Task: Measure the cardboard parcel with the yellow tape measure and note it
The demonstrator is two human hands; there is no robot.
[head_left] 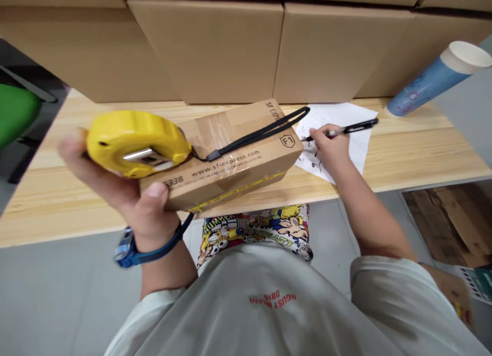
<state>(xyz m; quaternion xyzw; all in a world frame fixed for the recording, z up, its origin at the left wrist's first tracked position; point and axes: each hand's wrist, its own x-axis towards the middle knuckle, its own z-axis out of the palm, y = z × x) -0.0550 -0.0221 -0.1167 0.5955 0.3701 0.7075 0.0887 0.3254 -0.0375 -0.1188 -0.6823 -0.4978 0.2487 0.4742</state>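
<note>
My left hand (126,197) holds a yellow tape measure (136,141) against the near end of a small taped cardboard box (234,151), thumb pressed on the box's side. The tape's yellow blade runs along the box's lower front edge, and its black wrist strap (261,132) lies across the box top. My right hand (330,148) grips a black pen (351,128) with its tip on a white sheet of paper (346,128) that bears some marks, right of the box.
Large cardboard boxes (207,48) line the back of the wooden table (415,156). A blue paper cup (438,77) stands at the far right. A green chair (15,112) is at left. Flattened cardboard (446,217) lies on the floor at right.
</note>
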